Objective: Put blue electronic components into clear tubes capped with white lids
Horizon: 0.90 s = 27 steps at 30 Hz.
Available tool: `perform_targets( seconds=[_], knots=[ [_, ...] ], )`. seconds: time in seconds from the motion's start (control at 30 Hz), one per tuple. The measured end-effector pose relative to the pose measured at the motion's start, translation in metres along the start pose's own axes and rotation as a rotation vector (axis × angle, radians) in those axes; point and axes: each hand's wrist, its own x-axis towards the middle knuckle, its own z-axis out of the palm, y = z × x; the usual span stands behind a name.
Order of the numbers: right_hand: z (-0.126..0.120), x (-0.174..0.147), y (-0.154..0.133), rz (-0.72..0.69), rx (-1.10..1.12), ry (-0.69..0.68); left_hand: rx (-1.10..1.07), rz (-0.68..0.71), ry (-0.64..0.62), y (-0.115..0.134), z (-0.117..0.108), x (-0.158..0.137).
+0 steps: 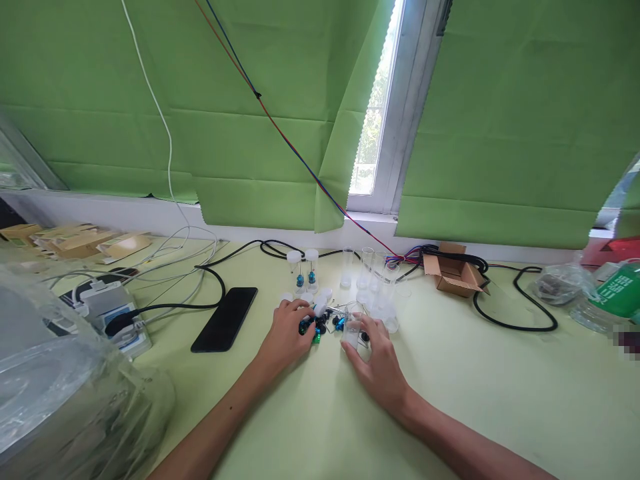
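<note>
My right hand (377,357) grips a short clear plastic tube (351,331) between thumb and fingers, just above the table. My left hand (286,333) is curled at the left edge of a pile of small blue, green and black metallic parts (323,323); what lies between its fingertips is too small to make out. White round caps (320,305) lie at the back of the pile. Behind it stand two capped clear tubes (311,272), each with a blue part inside. Several uncapped clear tubes (385,293) stand behind my right hand.
A black phone (225,320) lies to the left, near a power strip (133,333) with plugs and cables. A clear plastic bag (75,400) fills the near left corner. An open cardboard box (455,275), a black cable loop (545,327) and a green-labelled bottle (617,293) are on the right.
</note>
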Motion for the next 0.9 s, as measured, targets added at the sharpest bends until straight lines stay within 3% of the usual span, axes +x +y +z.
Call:
perform_targets(
  seconds=[0.9],
  knots=[
    [0.000,0.000,-0.001,-0.029,-0.006,0.042,-0.023,0.030,-0.080,-0.013,0.003,0.002]
  ],
)
